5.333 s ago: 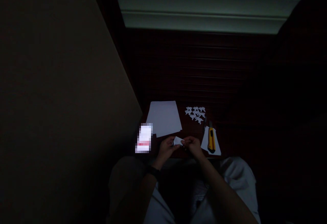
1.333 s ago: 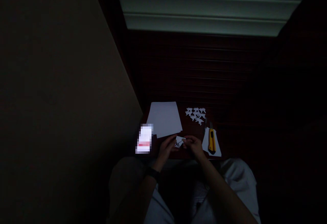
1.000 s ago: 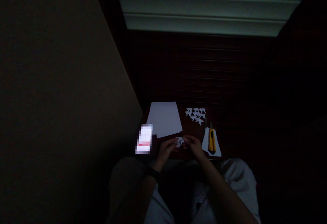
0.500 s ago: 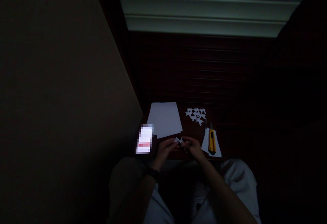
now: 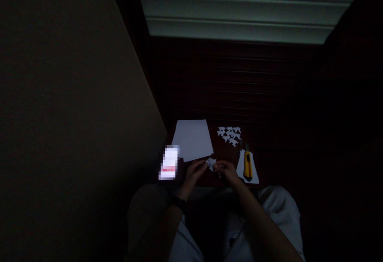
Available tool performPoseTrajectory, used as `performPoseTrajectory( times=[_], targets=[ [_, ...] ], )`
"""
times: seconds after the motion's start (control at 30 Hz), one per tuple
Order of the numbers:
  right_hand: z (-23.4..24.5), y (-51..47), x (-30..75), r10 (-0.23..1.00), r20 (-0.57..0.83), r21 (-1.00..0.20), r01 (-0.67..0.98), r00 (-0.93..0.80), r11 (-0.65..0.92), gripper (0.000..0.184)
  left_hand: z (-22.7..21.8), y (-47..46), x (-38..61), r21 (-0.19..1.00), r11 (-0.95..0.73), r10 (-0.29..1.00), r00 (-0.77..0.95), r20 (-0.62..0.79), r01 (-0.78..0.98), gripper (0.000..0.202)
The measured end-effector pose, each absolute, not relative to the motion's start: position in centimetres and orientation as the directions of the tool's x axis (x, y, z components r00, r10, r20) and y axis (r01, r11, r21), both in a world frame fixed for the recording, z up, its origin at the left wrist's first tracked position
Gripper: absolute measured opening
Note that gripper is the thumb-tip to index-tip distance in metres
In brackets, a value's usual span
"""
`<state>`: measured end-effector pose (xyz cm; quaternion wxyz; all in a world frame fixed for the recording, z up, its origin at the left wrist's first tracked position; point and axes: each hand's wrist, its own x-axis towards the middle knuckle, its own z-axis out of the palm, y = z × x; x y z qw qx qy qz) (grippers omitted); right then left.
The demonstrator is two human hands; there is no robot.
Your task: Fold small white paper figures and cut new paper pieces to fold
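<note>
A small folded white paper is held above the near edge of the dark table, between both hands. My left hand pinches its left side, with a dark band around the wrist. From the other side, the fingers of my right hand are closed on its right edge. The paper shows several creased flaps and points. Behind it to the right lies a cluster of small folded white paper pieces. Dim light hides the exact fingertip contact.
A stack of white paper sheets lies at the back left. In front of it is a bright, blurred-out screen. A yellow box cutter rests on smaller white papers at the right. A wall rises on the left.
The folded paper has turned in my fingers and now shows a flatter, broader face. Both hands stay in nearly the same place; the things on the table have not moved.
</note>
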<state>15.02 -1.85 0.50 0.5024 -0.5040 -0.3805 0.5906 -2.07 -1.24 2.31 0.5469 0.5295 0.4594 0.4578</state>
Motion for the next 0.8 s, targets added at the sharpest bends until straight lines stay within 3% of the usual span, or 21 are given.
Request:
performPoseTrajectory(
  times=[0.2,0.37,0.5,0.8],
  targets=[
    [0.9,-2.1,15.4,0.971,-0.233,-0.938,-0.254,-0.047,-0.237,0.040,1.3,-0.9,-1.1,0.984,-0.118,0.990,0.090,0.107,0.131,0.026],
    [0.9,-2.1,15.3,0.974,-0.209,-0.957,-0.188,-0.088,-0.222,0.042,1.4,-1.0,-1.0,0.994,0.002,0.976,0.214,-0.027,0.114,0.032],
    [0.5,-2.1,14.9,0.980,-0.185,-0.979,-0.074,-0.073,-0.191,0.040,1.9,-1.1,-1.5,0.990,0.106,0.969,0.215,-0.124,0.095,0.036],
    [1.0,-2.2,14.6,0.982,-0.178,-0.981,-0.073,-0.058,-0.182,0.047,2.3,-1.1,-1.9,0.992,0.114,0.947,0.295,-0.126,0.057,0.039]
  ],
)
